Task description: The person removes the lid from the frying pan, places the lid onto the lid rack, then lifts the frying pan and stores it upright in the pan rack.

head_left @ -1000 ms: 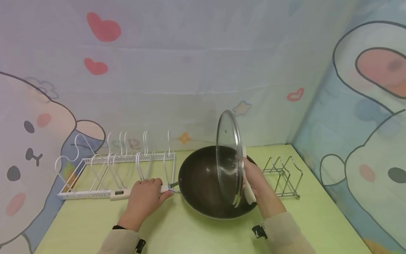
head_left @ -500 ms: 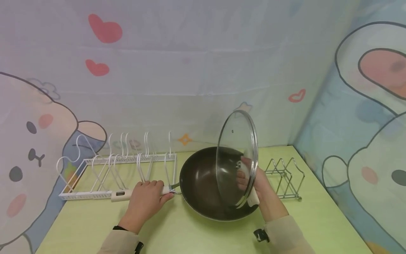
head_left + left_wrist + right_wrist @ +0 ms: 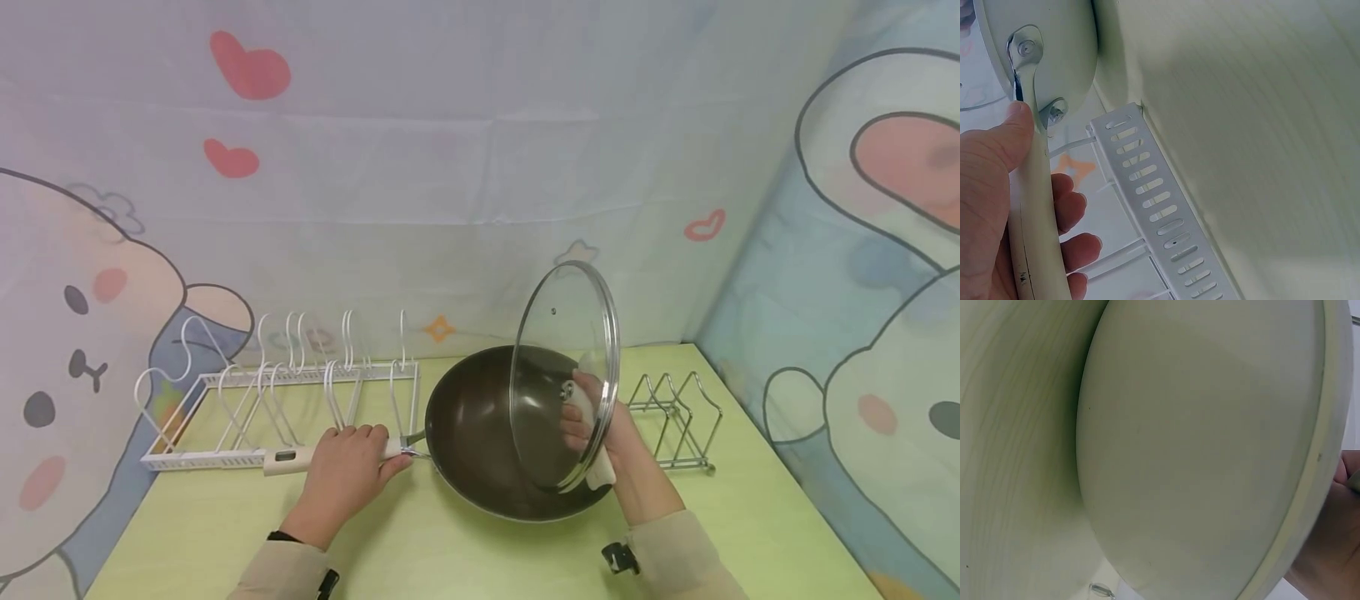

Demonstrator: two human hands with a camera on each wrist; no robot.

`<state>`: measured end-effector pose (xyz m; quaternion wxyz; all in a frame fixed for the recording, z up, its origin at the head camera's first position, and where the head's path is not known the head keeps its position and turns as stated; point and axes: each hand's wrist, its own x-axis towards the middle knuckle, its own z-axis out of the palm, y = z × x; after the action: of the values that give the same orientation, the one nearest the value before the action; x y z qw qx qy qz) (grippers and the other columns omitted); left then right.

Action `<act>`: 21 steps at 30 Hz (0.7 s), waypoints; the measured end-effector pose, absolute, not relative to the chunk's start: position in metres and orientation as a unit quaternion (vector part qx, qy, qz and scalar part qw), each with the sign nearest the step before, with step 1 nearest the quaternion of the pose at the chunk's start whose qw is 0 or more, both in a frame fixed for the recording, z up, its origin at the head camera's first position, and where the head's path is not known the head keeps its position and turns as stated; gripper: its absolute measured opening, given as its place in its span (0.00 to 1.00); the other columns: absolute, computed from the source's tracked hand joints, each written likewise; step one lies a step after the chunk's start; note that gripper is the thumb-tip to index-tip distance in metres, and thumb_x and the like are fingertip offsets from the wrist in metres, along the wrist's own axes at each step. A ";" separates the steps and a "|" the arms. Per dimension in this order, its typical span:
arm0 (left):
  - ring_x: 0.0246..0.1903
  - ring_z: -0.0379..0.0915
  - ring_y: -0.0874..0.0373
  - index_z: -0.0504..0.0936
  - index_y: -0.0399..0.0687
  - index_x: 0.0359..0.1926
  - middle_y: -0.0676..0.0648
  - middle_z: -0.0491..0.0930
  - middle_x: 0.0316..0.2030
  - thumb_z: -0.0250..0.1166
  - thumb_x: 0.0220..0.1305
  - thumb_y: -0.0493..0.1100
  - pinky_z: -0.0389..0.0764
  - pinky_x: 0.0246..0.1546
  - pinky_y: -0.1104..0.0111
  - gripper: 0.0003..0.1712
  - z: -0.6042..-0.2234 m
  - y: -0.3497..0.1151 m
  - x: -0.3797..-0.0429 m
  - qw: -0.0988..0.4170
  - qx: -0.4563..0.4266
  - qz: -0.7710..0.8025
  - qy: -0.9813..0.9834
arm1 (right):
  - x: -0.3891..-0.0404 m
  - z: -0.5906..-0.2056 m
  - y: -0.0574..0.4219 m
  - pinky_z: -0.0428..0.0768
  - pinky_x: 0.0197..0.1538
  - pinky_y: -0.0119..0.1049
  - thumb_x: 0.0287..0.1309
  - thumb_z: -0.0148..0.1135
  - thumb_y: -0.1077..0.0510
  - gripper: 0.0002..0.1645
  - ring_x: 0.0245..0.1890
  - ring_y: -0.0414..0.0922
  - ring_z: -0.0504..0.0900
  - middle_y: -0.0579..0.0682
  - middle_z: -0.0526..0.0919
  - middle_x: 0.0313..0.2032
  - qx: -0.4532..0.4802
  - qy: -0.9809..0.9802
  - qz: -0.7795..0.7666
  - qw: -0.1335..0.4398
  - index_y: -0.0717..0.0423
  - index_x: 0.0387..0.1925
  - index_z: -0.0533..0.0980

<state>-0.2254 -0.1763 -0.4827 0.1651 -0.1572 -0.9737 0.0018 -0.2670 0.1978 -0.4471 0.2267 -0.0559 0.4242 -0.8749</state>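
A wok [image 3: 472, 433] with a dark inside rests on the table, its cream handle [image 3: 287, 461] pointing left. My left hand [image 3: 347, 468] grips that handle; in the left wrist view the thumb lies along the handle [image 3: 1036, 219] and the fingers curl round from the far side. Over the wok's right half, a round glass lid [image 3: 551, 342] with a metal rim stands nearly on edge. My right hand [image 3: 621, 442] holds the lid by its cream handle [image 3: 600, 468], with fingers seen through the glass. The wok's pale outer wall [image 3: 1197, 444] fills most of the right wrist view.
On the left stands a white wire rack [image 3: 217, 458] with upright loops, close behind the wok handle. A smaller metal rack [image 3: 686, 433] is to the right, behind my right wrist. The pale green table [image 3: 450, 558] meets a printed cloth backdrop [image 3: 450, 192].
The lid has shifted right and turned, so its glass face shows wider and the right fingers appear through it. Over the last half second it has moved only slightly. My left hand keeps its grip.
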 end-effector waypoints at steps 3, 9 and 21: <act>0.29 0.79 0.47 0.74 0.49 0.31 0.50 0.77 0.25 0.69 0.67 0.68 0.78 0.35 0.56 0.29 -0.482 -0.176 -0.226 0.163 -0.157 0.003 -0.974 | -0.268 -0.448 0.199 0.68 0.14 0.24 0.86 0.38 0.43 0.17 0.12 0.32 0.66 0.38 0.72 0.16 -0.053 0.418 -0.877 0.233 0.46 0.37 0.59; 0.29 0.79 0.48 0.75 0.49 0.32 0.50 0.78 0.26 0.68 0.68 0.68 0.78 0.36 0.55 0.28 -0.481 -0.177 -0.226 0.148 -0.153 0.001 -0.977 | -0.270 -0.448 0.200 0.69 0.14 0.24 0.86 0.37 0.41 0.21 0.11 0.32 0.66 0.38 0.71 0.15 -0.039 0.424 -0.871 0.243 0.47 0.36 0.63; 0.28 0.77 0.48 0.75 0.49 0.32 0.50 0.78 0.26 0.68 0.69 0.67 0.77 0.35 0.56 0.28 -0.481 -0.177 -0.226 0.142 -0.153 0.002 -0.978 | -0.272 -0.449 0.203 0.68 0.13 0.23 0.86 0.35 0.38 0.23 0.10 0.31 0.65 0.37 0.70 0.14 -0.024 0.395 -0.881 0.259 0.47 0.38 0.63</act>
<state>-0.2255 -0.1767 -0.4805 0.1424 -0.1529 -0.9779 0.0023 -0.2716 0.2030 -0.4489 0.2587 -0.0242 0.3951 -0.8811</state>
